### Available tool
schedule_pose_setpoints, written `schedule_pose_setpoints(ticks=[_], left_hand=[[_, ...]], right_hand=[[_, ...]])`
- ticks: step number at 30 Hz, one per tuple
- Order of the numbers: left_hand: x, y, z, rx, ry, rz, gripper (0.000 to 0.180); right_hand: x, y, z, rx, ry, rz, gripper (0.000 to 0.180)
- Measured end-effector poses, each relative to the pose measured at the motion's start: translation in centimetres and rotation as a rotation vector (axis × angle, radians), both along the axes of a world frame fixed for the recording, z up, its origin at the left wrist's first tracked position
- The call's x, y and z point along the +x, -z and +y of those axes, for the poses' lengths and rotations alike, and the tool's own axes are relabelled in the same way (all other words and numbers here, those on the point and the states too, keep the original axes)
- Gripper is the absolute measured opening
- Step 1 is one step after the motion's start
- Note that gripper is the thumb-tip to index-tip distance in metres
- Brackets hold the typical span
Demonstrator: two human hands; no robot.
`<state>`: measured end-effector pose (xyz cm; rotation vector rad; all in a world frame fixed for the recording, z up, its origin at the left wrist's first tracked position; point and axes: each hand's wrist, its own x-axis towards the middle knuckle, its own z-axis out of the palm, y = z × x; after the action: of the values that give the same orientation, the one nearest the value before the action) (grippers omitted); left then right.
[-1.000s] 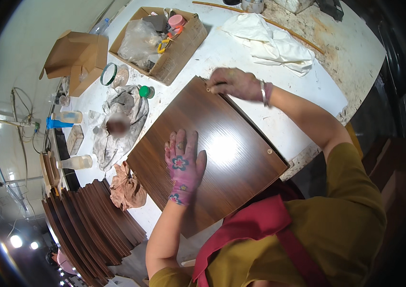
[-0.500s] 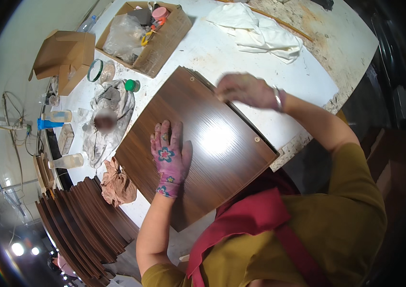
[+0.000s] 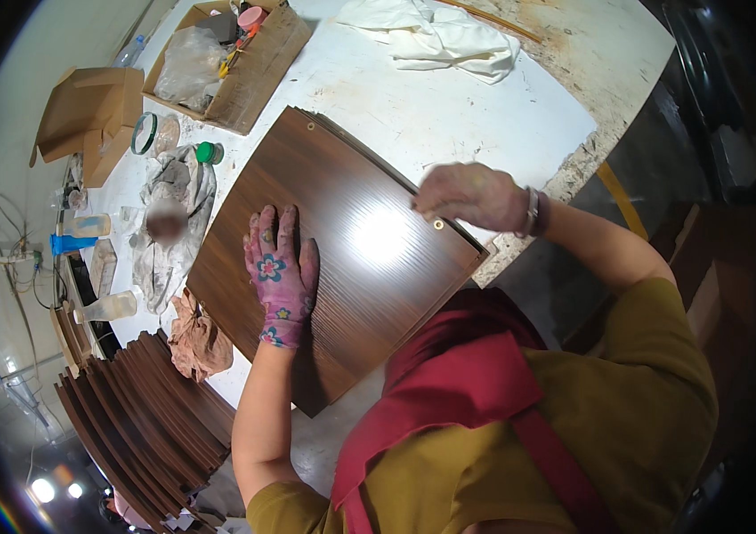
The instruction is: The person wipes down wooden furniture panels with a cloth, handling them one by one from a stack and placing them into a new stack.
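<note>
A dark brown wood-grain panel (image 3: 351, 231) lies flat on the white table (image 3: 449, 107), one corner overhanging the near edge. My left hand (image 3: 280, 271), in a pink flowered glove, presses flat on the panel's left half with fingers spread. My bare right hand (image 3: 471, 196), a bracelet at the wrist, sits at the panel's right edge near a small round hole, fingers curled over that edge. Thin edges of more panels show under the top one along its far side.
A cardboard box (image 3: 262, 71) of odds and ends stands at the back, a white cloth (image 3: 436, 36) to its right. Grey rags (image 3: 173, 222), a brown rag (image 3: 195, 338), a green cap (image 3: 209, 153) and bottles (image 3: 106, 307) lie left. Brown panels (image 3: 146, 409) are stacked lower left.
My right hand has slid along the panel's right edge from the far corner toward the near one. My left hand has stayed flat on the panel.
</note>
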<state>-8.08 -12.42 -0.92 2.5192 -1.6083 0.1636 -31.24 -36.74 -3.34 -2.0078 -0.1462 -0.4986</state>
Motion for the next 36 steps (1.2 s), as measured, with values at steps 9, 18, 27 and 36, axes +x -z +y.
schedule_pose_setpoints(ticks=[9,18,27,36], left_hand=[[0.7,0.5,0.4,-0.053,0.097,0.0,0.052],[3.1,-0.5,5.0,-0.265,0.304,0.233,0.046],[3.8,0.1,12.9,-0.061,0.238,-0.004,0.051],[3.9,0.7,13.3,-0.118,0.257,-0.029,0.047]], right_hand=[[-11.4,-2.3,7.8,-0.4,0.213,0.125,0.02],[-7.9,-0.5,14.2,-0.221,0.976,0.05,0.017],[-5.0,-0.5,22.4,-0.12,0.92,0.032,0.016],[-3.6,1.6,24.2,-0.815,1.023,-0.212,0.018]])
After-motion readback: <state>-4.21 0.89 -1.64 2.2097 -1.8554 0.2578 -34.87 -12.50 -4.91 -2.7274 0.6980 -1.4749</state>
